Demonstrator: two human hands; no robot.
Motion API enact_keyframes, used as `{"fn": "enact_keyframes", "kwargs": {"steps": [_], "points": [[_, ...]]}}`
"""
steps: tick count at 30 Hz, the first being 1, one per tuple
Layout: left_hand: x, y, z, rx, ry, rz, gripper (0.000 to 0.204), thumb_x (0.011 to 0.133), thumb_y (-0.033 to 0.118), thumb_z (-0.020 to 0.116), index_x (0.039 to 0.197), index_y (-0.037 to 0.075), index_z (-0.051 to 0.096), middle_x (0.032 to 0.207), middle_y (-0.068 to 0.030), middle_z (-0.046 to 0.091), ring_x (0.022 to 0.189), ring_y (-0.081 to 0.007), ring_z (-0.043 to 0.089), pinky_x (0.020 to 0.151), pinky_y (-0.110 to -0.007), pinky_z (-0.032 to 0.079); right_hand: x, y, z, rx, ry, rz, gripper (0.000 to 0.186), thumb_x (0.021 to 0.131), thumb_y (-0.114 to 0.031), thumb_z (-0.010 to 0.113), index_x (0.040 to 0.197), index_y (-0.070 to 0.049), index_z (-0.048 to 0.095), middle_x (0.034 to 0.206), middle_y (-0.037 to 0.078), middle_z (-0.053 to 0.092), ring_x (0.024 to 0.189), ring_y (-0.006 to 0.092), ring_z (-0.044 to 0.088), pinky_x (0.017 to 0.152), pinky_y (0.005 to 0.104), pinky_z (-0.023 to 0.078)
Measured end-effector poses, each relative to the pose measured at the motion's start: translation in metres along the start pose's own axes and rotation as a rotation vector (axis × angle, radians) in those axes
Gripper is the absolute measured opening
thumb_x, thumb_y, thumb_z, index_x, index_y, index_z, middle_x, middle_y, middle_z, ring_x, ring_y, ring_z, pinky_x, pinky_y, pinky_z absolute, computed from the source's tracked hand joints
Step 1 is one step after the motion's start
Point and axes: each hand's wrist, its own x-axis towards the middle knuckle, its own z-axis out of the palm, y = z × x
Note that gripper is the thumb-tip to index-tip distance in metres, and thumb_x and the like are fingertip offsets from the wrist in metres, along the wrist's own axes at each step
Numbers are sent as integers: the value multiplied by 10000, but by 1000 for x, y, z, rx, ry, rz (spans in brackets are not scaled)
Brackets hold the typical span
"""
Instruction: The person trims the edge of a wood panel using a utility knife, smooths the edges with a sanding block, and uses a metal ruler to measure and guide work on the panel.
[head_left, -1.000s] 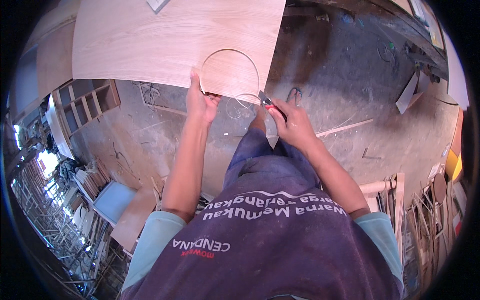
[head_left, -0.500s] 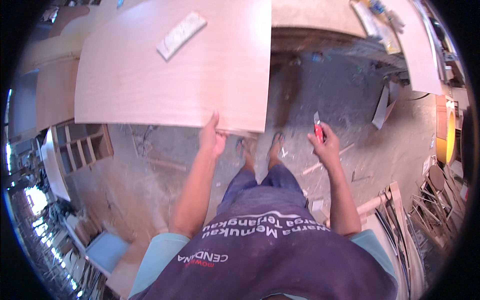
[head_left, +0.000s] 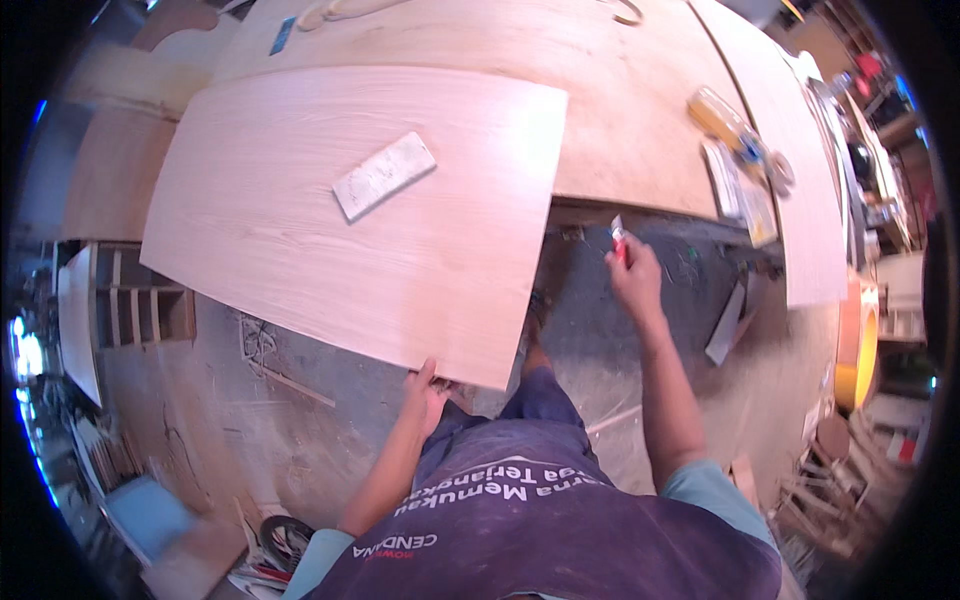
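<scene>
A large pale wood-grain panel [head_left: 300, 240] lies on the workbench, its near edge sticking out over the floor. My left hand [head_left: 428, 398] grips that near edge close to the right corner, thumb on top and fingers underneath. On the panel rests a whitish, worn rectangular block [head_left: 384, 177], set at a slant. My right hand [head_left: 637, 275] is closed around a red utility knife [head_left: 619, 243] with its blade out and pointing away from me. The knife is held in the air to the right of the panel, apart from it.
The wooden workbench [head_left: 630, 130] reaches behind the panel. Toward its right lie a yellow-and-clear bottle [head_left: 718, 112], a tape roll [head_left: 780, 172] and a long pale strip [head_left: 800, 230]. A shelf unit [head_left: 150, 312] stands at left, wood offcuts [head_left: 815, 500] at lower right.
The panel's near edge has come closer to me and tilted, with my left hand still on it. More of the bench shows. My right hand has moved farther forward with the knife.
</scene>
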Motion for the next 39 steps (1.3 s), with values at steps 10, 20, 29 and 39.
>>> {"fn": "enact_keyframes", "kwargs": {"steps": [10,20,29,39], "points": [[-32,-58,1,-189,342,202,597,1055,458,614,1500,93,455,1382,-141,593,1300,-307,562,1078,-533,452,219,-70,78,-298,-134,-488,669,860,-290,789,1489,-194,582,1424,116,566,1323,347,518,1087,558,411],[13,-65,67,-460,78,165,647,1113,498,451,1581,53,403,1605,-132,475,1473,-291,456,1225,-483,358,165,-260,220,-292,-689,-1136,719,846,-553,772,1504,-335,579,1561,168,455,1444,426,394,1220,647,247],[7,-7,61,-313,138,211,708,1100,578,427,1589,67,390,1592,-111,486,1462,-292,465,1214,-496,358,36,-52,77,-260,-22,-543,588,905,-459,738,1448,-253,648,1513,261,494,1343,457,460,1102,565,368],[2,-5,40,-183,57,122,700,1083,619,421,1541,91,439,1544,-119,522,1404,-308,524,1167,-514,427,-105,-41,66,-159,-47,-631,542,865,-469,747,1376,-296,695,1528,156,520,1310,389,478,1022,584,383]]}}
